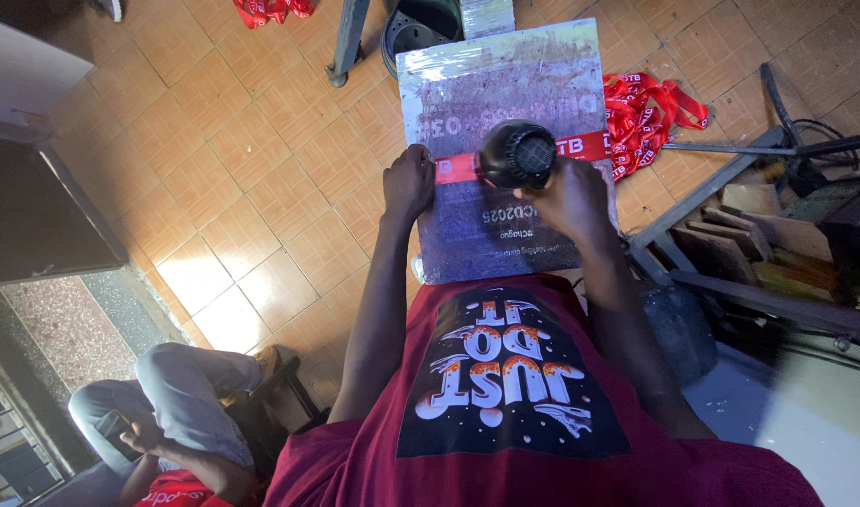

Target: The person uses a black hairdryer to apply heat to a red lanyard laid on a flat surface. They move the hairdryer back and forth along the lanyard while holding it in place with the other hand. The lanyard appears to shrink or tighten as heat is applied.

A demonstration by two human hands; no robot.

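— While you have the board (505,141) propped on your lap like that, keep its near edge tucked against you so it can't rock. It leans away from you, out over the tiled floor (251,178).

— And my hands?

— Your left hand (408,183) is at the board's left edge, fingers curled down onto the end of the red ribbon (580,146); I judge it is pinning that end flat, so keep the pressure even. Your right hand (569,195) has its fingers clenched around the black heat tool (516,155), which points down at the ribbon near the middle of the board.

— How should you work it?

— Hold the nozzle square to the strip and, I'd say, keep it gliding rather than parked, since the shiny film on the board looks likely to wrinkle under heat. Mind your left fingers, which sit just beside the tool.

— Anything farther out?

— Loose red ribbons (650,108) lie on the floor just right of the board; I'd keep them clear of the hot end. Another person sits near left, well apart from you.
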